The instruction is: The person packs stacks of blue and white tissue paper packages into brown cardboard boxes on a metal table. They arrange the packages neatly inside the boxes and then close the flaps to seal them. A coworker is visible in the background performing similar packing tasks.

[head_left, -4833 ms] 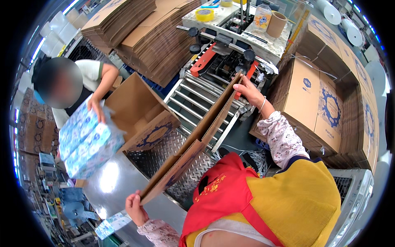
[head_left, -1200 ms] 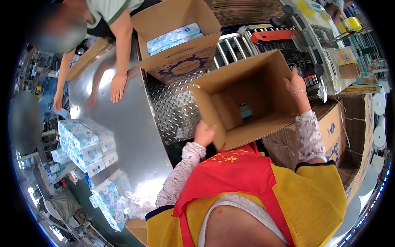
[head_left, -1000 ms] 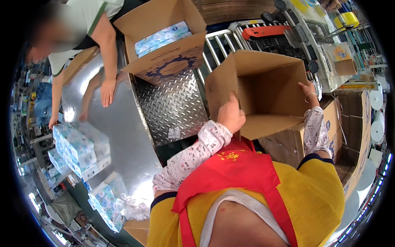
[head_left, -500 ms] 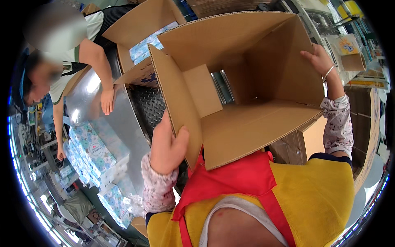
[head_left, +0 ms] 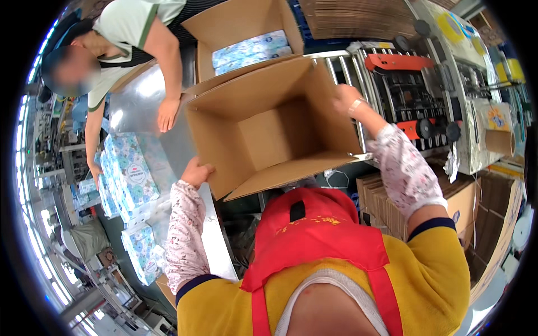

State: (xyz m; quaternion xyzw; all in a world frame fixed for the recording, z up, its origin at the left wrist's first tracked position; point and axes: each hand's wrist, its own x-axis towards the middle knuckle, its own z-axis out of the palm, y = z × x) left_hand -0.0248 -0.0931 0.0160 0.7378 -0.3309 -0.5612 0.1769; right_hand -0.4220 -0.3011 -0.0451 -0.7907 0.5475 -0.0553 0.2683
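An open cardboard box [head_left: 269, 130] stands in front of me, its mouth facing up and its inside bare. In the earlier frame a gap showed at its bottom; cardboard now covers the bottom. My left hand [head_left: 197, 172] grips the left side of the box, thumb over the edge. At the right wall's upper edge is my right hand [head_left: 348, 102], fingers bent over the cardboard and slightly blurred. Just behind stands a second cardboard box [head_left: 204, 28] with blue-and-white floral packs [head_left: 252, 51] in it.
A co-worker [head_left: 134, 33] at the left reaches over a metal table [head_left: 145, 92], one hand by several floral packs [head_left: 131, 173]. To the right runs a roller conveyor [head_left: 364, 84] with orange guides [head_left: 398, 63]. Flattened cartons [head_left: 386, 210] stand at my right.
The box has moved down and away from me onto the work surface, and its bottom gap is gone. Both hands moved with it; the conveyor's orange guides came into view.
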